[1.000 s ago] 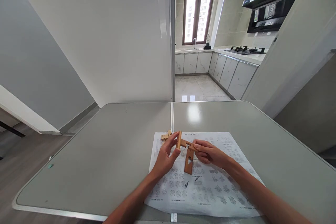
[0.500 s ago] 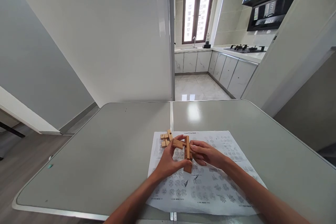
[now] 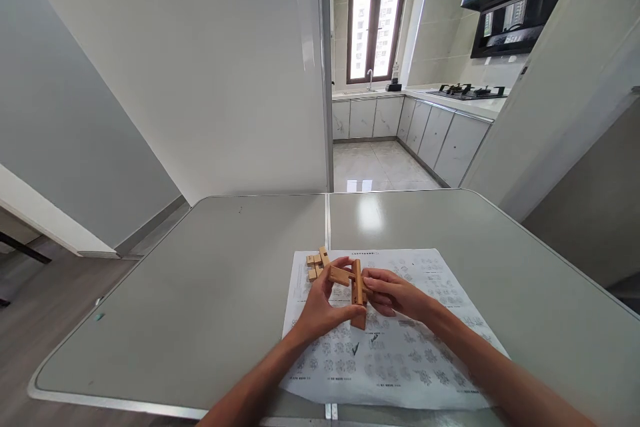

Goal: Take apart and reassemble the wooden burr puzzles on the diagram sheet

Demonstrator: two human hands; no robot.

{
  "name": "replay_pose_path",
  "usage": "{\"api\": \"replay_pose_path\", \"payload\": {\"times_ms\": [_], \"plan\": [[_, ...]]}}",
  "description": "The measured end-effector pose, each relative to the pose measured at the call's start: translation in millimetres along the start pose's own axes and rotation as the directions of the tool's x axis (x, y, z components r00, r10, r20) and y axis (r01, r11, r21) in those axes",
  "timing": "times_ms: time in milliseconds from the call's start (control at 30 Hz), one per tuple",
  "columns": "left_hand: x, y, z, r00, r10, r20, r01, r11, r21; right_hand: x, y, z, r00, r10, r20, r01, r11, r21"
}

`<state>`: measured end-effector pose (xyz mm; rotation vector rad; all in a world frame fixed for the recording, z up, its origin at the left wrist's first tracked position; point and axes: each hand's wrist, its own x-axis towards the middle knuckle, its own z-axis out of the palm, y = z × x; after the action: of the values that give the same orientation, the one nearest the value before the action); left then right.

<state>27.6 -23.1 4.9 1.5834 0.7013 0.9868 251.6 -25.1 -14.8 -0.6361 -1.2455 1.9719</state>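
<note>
Between my two hands is a partly joined wooden block puzzle [image 3: 357, 283], with crossing bars pointing several ways. My left hand [image 3: 323, 307] grips it from the left, thumb at its lower end and fingers behind the upper bars. From the right, my right hand [image 3: 393, 290] pinches a small part of the puzzle with thumb and fingers; its fingers partly hide that piece. Just beyond my left hand, several loose wooden pieces [image 3: 315, 265] lie on the printed sheet [image 3: 395, 353], which shows rows of small diagrams and two handwritten check marks.
The sheet lies on a grey folding table [image 3: 175, 307] with a metal seam [image 3: 327, 220] down its middle. A small green bit [image 3: 99, 316] sits near the left edge. Past the table, a doorway opens on a kitchen with a stove [image 3: 467, 91].
Both hands and the puzzle stay almost in place. The view has shifted very slightly.
</note>
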Motion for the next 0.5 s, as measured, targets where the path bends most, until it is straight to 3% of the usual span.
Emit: {"api": "replay_pose_path", "payload": {"times_ms": [333,500], "plan": [[-1.2,6.8,1.3,0.999,0.020,-0.044,-0.017,0.998,0.055,2.1,1.3,2.6,0.999,-0.029,-0.018,0.029,1.000,0.009],[-0.5,5.2,0.5,1.000,0.020,-0.006,-0.020,0.999,0.030,1.5,3.2,0.2,1.000,-0.025,0.010,0.025,1.000,0.013]]}}
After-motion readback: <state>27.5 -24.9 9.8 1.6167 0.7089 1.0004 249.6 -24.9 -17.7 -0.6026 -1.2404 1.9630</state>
